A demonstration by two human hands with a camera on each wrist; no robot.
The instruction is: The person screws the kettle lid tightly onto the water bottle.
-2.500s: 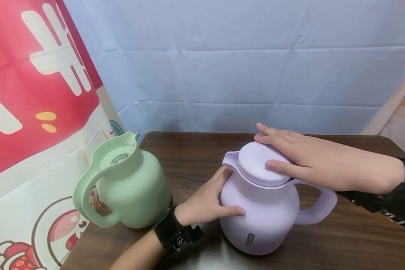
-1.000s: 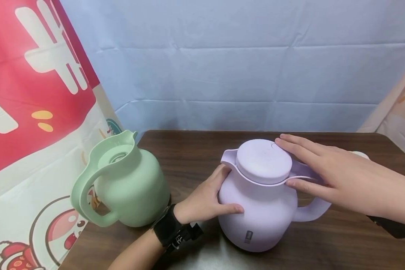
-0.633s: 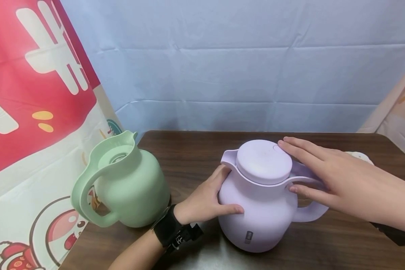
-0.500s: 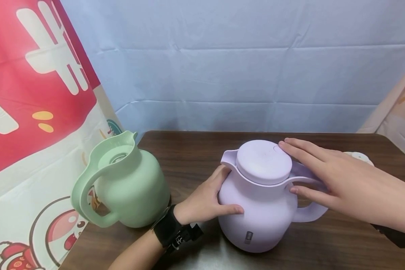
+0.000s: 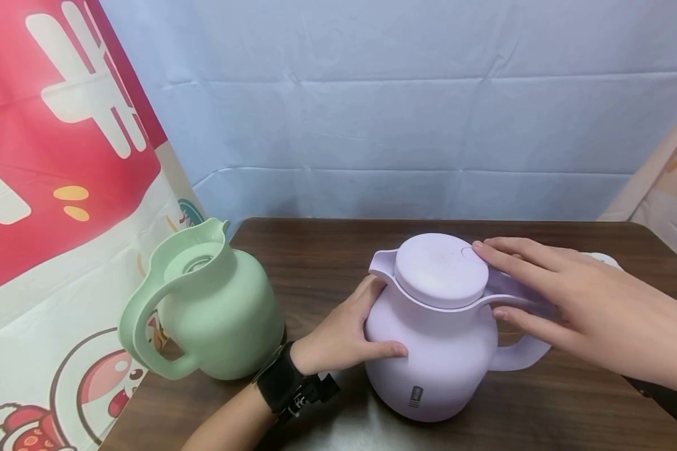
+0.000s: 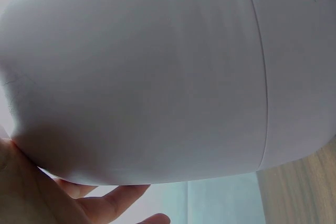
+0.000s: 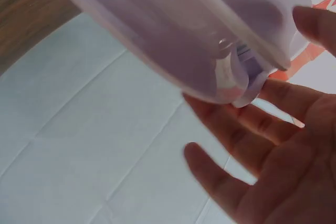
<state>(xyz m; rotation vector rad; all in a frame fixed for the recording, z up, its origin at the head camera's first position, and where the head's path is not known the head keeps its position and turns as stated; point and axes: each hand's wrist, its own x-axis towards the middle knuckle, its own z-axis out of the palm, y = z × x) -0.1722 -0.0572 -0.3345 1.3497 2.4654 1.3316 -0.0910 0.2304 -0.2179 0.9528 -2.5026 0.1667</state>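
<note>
A lavender vacuum jug (image 5: 429, 369) stands upright on the table, its round lid (image 5: 441, 269) seated in the neck. My left hand (image 5: 338, 332) holds the jug's left side, thumb across the front and fingers reaching round behind; the left wrist view shows those fingers (image 6: 113, 203) along the far side. My right hand (image 5: 558, 288) is spread over the top of the jug's handle (image 5: 521, 354), fingertips right at the lid's edge beside a small round button (image 5: 469, 253). From the right wrist view, its fingers are extended and relaxed near the handle.
A green jug (image 5: 220, 313) stands to the left, handle toward the near left, close to my left wrist. The dark wood table (image 5: 316, 250) ends before a pale blue cloth (image 5: 338, 125). Behind my right forearm, a white object (image 5: 603, 258) is partly hidden.
My right hand has moved from lying on the lid back to the right, over the handle, with its fingertips at the lid's edge. The left hand stays on the jug.
</note>
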